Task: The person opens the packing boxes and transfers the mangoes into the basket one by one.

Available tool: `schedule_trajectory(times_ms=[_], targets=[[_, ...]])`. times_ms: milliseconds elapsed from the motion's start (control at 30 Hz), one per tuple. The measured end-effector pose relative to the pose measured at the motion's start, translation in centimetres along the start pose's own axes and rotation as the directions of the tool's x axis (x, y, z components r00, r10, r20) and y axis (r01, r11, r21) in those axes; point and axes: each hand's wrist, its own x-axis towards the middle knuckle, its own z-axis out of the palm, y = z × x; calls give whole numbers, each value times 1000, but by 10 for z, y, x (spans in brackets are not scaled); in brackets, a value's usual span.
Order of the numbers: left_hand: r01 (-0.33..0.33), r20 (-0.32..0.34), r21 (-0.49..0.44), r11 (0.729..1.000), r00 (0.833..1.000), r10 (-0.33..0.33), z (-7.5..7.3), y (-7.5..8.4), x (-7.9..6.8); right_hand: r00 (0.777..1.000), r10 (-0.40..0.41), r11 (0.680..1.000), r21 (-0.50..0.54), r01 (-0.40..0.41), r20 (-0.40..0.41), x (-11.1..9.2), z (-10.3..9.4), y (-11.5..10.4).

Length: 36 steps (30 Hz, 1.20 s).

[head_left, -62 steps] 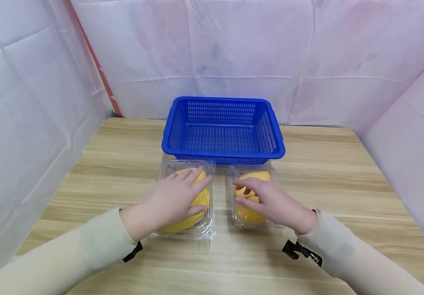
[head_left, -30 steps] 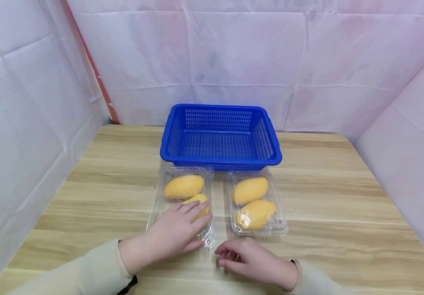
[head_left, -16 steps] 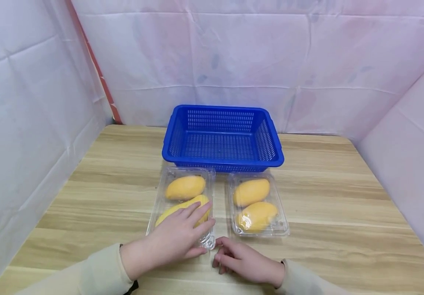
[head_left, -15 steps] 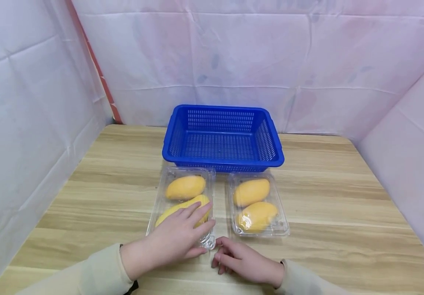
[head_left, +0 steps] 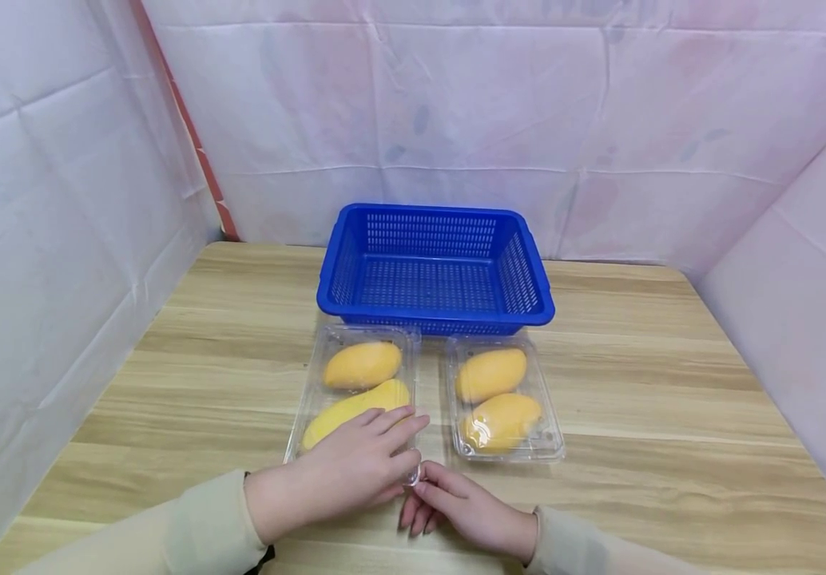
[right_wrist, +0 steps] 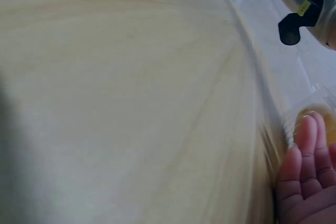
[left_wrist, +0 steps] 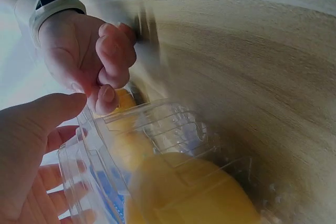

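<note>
A clear plastic clamshell box (head_left: 315,383) lies in front of the basket on the left. Inside are a yellow mango (head_left: 363,365) and a longer yellow fruit (head_left: 351,409), partly hidden by my left hand (head_left: 344,467). That hand rests over the lid's front part with its fingers straight, as the left wrist view also shows. My right hand (head_left: 470,511) pinches the box's front right corner tab (head_left: 411,477) between thumb and forefinger; its other fingers hang loosely below. To the right, a second clamshell box (head_left: 551,439) holds two mangoes (head_left: 501,422), untouched by either hand.
Behind both boxes stands a blue perforated plastic basket (head_left: 430,310) with nothing in it. The wooden tabletop (head_left: 636,399) reaches to white cloth walls (head_left: 470,96) at the back and sides.
My right hand left the right-hand box, came down toward the front, then moved left to the left-hand box's corner tab. My left hand slid toward that box's front edge.
</note>
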Motion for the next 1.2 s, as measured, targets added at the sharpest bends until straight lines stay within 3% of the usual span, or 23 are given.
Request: schedule_trajectory(times_ms=[233, 533, 900, 1200], targets=[[-24, -16, -13, 1000, 1000, 24, 3, 1, 3, 999, -38, 999, 32, 38, 13, 0, 1, 0], [-95, -44, 47, 994, 994, 97, 4, 1, 6, 996, -67, 996, 71, 62, 62, 1, -2, -4], [-127, 34, 133, 983, 992, 124, 4, 3, 9, 999, -43, 999, -20, 43, 15, 3, -4, -5], [-145, 42, 162, 976, 989, 140, 5, 3, 10, 998, -55, 998, -6, 55, -16, 4, -3, -5]])
